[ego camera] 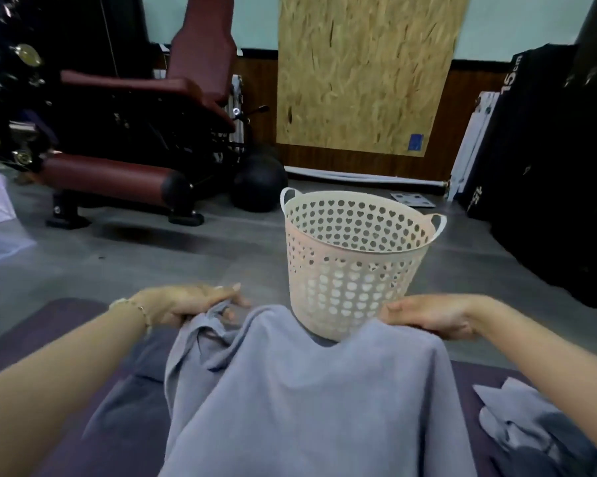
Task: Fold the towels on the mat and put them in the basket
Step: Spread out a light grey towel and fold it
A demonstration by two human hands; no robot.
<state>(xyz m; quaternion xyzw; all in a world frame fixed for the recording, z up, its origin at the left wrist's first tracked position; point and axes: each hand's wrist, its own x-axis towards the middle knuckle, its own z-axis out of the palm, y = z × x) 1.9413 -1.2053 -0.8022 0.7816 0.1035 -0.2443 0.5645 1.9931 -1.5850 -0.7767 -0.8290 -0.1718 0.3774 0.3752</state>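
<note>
A large grey-blue towel [307,401] hangs stretched between my two hands above the dark purple mat [66,325]. My left hand [190,304] grips its bunched top left corner. My right hand [434,315] holds the top right edge, fingers curled over it. Straight behind the towel stands a pale perforated basket [355,259] with heart-shaped holes and two handles; I see nothing inside it. Its base is hidden by the towel. More crumpled grey-blue towels [524,428] lie on the mat at the lower right.
A maroon padded gym bench [124,142] and a black ball [259,184] stand at the back left. A chipboard panel [366,70] leans on the far wall. Black padded blocks [548,166] line the right side. Grey floor surrounds the basket.
</note>
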